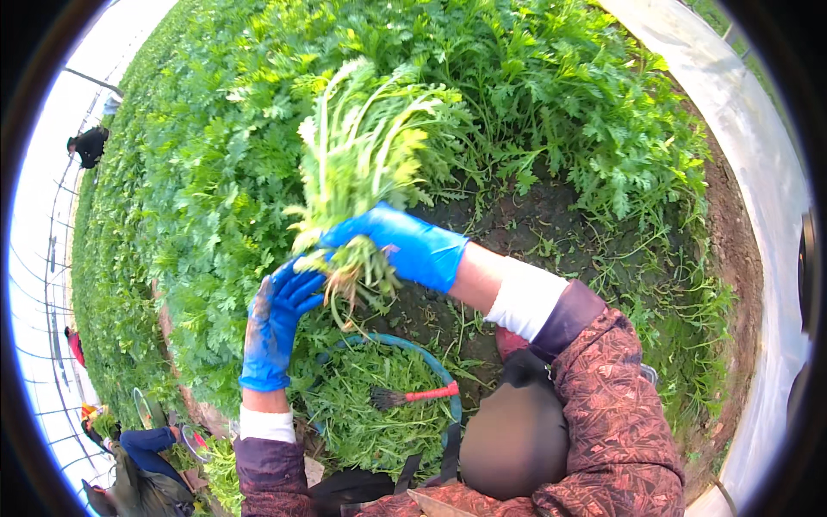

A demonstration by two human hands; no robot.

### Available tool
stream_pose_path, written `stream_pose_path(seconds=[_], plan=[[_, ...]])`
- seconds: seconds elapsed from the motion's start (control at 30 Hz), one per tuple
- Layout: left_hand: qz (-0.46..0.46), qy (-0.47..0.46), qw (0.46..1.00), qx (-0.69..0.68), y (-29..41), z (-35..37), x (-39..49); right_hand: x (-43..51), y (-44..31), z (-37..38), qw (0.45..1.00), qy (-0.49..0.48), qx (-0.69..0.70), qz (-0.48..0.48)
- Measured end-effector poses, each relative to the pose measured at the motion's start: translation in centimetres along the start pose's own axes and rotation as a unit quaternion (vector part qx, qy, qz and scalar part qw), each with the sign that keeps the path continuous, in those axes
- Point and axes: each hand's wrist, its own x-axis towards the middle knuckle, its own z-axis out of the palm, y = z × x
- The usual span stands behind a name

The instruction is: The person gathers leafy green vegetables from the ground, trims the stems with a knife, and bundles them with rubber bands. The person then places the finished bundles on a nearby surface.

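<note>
My right hand (413, 245), in a blue glove, grips a thick bunch of leafy greens (368, 155) with feathery, lobed leaves. The bunch is blurred; its leafy tops point away from me and its stem ends hang below the hand. My left hand (278, 323), gloved in blue with brown soil on it, is beside the stem ends with its fingers apart. Whether its fingertips touch the bunch I cannot tell. Below the hands is a round container with a blue-green rim (429, 362), full of loose greens (362, 413). A brush-like tool with a red-wrapped handle (429, 392) lies across them.
Dense standing greens (213, 194) fill the far side and left. Dark soil (517, 226) with scattered cuttings lies right of my hands. Clear plastic sheeting (743, 110) borders the right. A person (148, 475) is low at left, near a bowl (196, 443); another person (89, 147) is farther off.
</note>
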Motion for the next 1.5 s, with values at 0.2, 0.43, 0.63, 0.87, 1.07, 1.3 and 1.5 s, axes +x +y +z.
stream_pose_path(seconds=[0.2,0.43,0.63,0.87,1.07,1.3,1.5], plan=[[0.058,0.089,0.993,0.047,5.6,-1.5,-14.5,-2.2,4.9,14.6,0.819,-0.196,-0.495,-0.214],[0.084,-0.006,0.979,-0.188,5.0,2.5,-25.0,-6.7,12.5,25.6,0.547,-0.305,-0.75,-0.213],[0.23,-0.092,0.965,-0.088,1.8,0.1,-27.5,-10.2,16.5,30.0,0.798,-0.329,-0.504,0.031],[0.245,-0.057,0.967,-0.031,3.1,2.3,-29.5,-10.4,16.6,29.6,0.883,-0.22,-0.398,0.119],[0.343,0.15,0.927,0.01,3.8,-0.1,-28.0,-6.7,13.1,26.8,0.846,-0.082,-0.517,0.103],[0.325,0.154,0.914,-0.188,4.1,1.0,-25.3,-7.2,19.2,25.4,0.879,-0.181,-0.423,-0.127],[0.31,0.153,0.923,-0.17,3.7,1.6,-24.5,-7.1,22.7,23.2,0.939,-0.062,-0.333,-0.065]])
